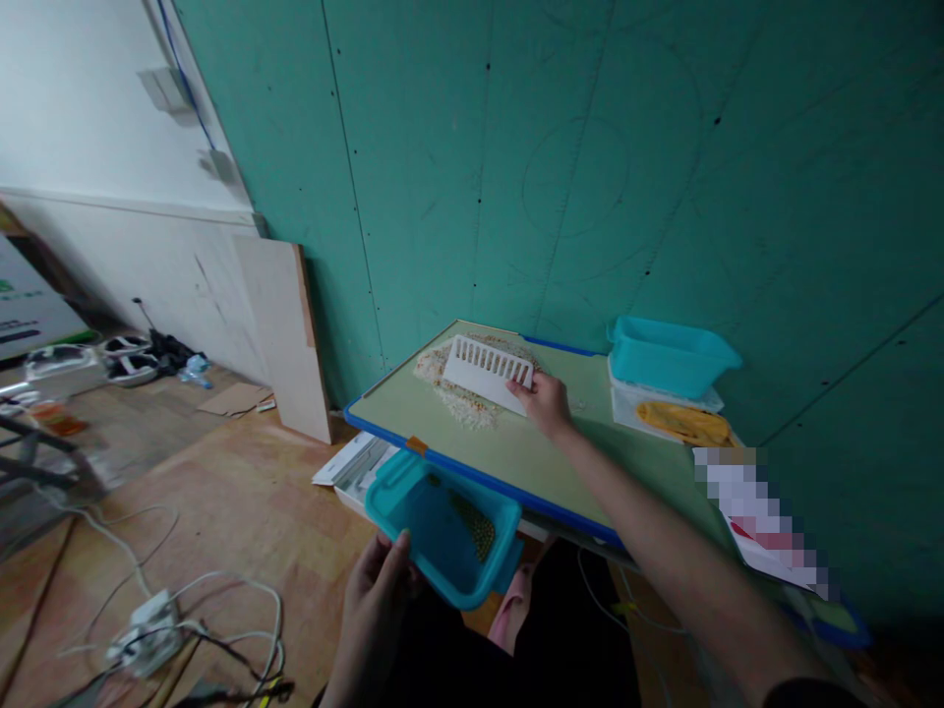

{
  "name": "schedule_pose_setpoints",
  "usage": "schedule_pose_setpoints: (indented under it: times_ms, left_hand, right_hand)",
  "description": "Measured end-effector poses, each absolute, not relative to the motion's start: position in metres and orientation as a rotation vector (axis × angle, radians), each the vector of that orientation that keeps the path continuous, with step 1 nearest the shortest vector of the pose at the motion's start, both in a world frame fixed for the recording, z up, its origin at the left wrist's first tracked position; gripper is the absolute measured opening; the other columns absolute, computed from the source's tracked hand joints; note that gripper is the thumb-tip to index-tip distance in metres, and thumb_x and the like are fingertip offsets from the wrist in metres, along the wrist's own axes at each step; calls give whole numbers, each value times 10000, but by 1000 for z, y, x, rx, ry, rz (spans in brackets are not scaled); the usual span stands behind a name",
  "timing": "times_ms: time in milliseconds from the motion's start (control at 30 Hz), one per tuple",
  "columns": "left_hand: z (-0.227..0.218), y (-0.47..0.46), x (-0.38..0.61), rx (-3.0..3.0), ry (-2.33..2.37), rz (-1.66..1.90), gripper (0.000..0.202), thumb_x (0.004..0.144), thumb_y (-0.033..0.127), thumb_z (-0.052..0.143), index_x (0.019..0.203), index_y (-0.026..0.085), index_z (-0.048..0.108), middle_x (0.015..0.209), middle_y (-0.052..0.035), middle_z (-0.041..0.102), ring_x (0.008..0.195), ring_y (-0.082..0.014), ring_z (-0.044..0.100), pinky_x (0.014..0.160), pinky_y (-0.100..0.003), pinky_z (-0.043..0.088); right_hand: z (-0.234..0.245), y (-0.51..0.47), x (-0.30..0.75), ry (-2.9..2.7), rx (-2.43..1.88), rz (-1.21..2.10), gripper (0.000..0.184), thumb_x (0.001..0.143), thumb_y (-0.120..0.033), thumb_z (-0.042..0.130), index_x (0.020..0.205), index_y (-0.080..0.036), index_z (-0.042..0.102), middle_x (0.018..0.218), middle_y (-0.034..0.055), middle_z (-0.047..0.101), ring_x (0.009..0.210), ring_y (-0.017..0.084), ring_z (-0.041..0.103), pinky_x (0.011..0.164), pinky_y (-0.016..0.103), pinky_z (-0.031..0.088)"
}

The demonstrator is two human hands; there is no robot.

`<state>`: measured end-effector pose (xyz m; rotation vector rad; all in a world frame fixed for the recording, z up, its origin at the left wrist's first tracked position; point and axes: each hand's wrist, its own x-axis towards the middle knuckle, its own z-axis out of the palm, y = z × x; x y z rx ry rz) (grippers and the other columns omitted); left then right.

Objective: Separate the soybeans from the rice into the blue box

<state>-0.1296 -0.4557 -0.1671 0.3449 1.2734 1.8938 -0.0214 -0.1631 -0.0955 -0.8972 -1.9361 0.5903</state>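
My right hand [544, 401] is closed on the near edge of a white comb-like scraper [487, 373], which rests on a pile of pale grains [461, 396] at the far left of the green table top [516, 447]. My left hand [376, 585] grips the lower corner of a teal plastic bin [442, 526], held below the table's blue front edge and tilted. Some yellowish grains [476, 529] lie inside that bin.
A second teal bin [668, 356] stands at the table's back right, beside a white tray with a yellow item [685, 423]. Papers [767, 531] lie at the right. A board [284, 334] leans on the green wall. Cables and a power strip [151, 629] cover the floor at left.
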Motion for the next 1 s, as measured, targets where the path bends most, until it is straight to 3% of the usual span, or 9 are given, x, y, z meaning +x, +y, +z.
schedule_pose_setpoints:
  times_ms: [500,767,1000]
  left_hand:
    - [-171,-455,-130,307,1266,1904,335,640,440,812,694,182,606,551,38,568,483,-103,499,462,-199,378]
    - [-180,-454,-132,321,1206,1929,246,699,393,787,782,196,666,521,50,532,456,-97,467,446,-196,362]
    - [-188,-452,-134,320,1202,1938,277,708,407,779,672,188,614,515,47,534,467,-96,480,464,-197,385]
  right_hand:
    - [-96,-159,-27,-1942,-780,847,276,702,-380,676,766,-111,694,714,76,715,615,177,631,512,245,439]
    - [-90,-167,-28,-1981,-791,820,253,713,-369,676,741,-117,681,687,65,701,618,180,638,504,239,435]
    - [-90,-170,-29,-2000,-750,828,216,730,-332,663,762,-119,684,714,69,705,648,183,639,546,257,462]
